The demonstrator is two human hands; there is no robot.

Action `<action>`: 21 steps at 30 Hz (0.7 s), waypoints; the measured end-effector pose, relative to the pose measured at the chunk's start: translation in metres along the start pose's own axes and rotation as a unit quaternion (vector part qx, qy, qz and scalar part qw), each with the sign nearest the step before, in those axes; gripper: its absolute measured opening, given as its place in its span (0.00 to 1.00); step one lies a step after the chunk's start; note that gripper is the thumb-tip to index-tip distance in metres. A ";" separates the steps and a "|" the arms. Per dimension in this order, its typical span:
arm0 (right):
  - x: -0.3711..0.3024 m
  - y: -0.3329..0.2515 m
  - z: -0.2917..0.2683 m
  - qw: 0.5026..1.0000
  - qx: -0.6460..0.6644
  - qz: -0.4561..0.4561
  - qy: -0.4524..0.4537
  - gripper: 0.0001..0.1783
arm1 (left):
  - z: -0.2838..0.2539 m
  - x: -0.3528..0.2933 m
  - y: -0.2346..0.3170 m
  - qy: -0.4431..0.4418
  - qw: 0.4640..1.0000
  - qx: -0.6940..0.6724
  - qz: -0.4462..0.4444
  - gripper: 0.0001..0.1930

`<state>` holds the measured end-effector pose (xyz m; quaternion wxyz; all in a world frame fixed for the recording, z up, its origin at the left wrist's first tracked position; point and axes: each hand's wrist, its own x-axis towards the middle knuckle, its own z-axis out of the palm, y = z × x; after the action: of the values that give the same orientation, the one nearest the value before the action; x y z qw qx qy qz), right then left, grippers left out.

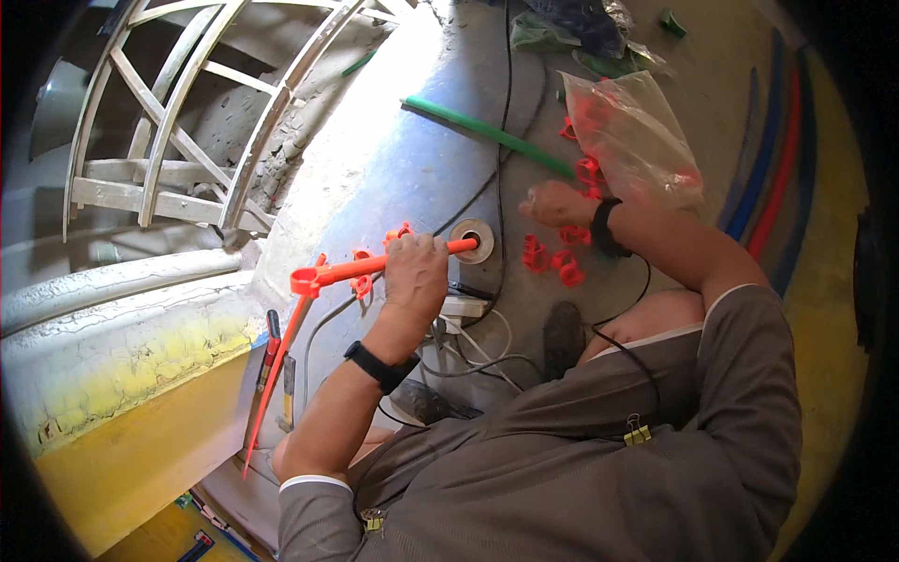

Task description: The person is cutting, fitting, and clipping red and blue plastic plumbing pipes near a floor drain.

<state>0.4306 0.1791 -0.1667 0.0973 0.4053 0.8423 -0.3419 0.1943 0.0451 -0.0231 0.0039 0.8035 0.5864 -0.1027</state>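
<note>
My left hand is closed around an orange-red plastic pipe. A red ring-shaped fitting sits on the pipe's left end, and the right end lies over a pale round ring with a dark centre. More red fittings lie on the floor beside this hand. Over to the right, my right hand has its fingers curled in; whatever they hold, if anything, is hidden. Loose red fittings are just below it. Beyond it lies a clear plastic bag with red pieces inside.
A green pipe crosses the floor ahead. White power strip and tangled cables lie before my feet. A second red pipe and a cutter knife rest at left, by a wooden frame. Blue and red pipes lie far right.
</note>
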 end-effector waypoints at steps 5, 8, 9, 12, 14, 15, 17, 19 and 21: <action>0.008 0.016 0.004 0.998 0.056 -0.036 -0.012 0.30 | 0.009 0.029 0.022 -0.072 0.991 0.104 0.031 0.07; -0.003 -0.004 -0.005 0.986 0.153 0.014 0.060 0.30 | 0.012 0.038 0.034 -0.123 0.983 0.125 0.046 0.07; -0.001 -0.006 -0.005 0.988 0.140 -0.019 0.065 0.30 | 0.010 0.044 0.038 -0.169 0.975 0.139 0.047 0.08; 0.007 0.002 0.002 0.988 0.137 -0.035 0.055 0.31 | 0.005 0.051 0.049 -0.154 0.970 0.176 0.073 0.07; 0.009 0.011 0.004 0.987 0.151 -0.032 0.035 0.31 | 0.013 0.052 0.047 -0.144 0.972 0.172 0.068 0.07; 0.009 0.006 -0.006 0.989 0.144 -0.014 0.022 0.32 | 0.021 0.051 0.039 -0.142 0.978 0.131 0.082 0.06; 0.002 -0.003 -0.012 0.989 0.146 0.007 0.012 0.32 | 0.021 0.042 0.024 -0.144 0.979 0.096 0.103 0.06; -0.003 -0.003 -0.016 0.964 0.254 0.061 0.054 0.32 | 0.009 0.036 0.008 -0.148 0.988 0.002 0.049 0.06; -0.009 -0.003 -0.019 0.967 0.229 0.044 0.101 0.32 | 0.001 0.032 -0.007 -0.161 0.986 -0.040 0.003 0.07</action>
<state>0.4362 0.1849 -0.1474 -0.0691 0.4859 0.7284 -0.4780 0.1970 0.0769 -0.0282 0.1307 0.7772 0.5796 -0.2074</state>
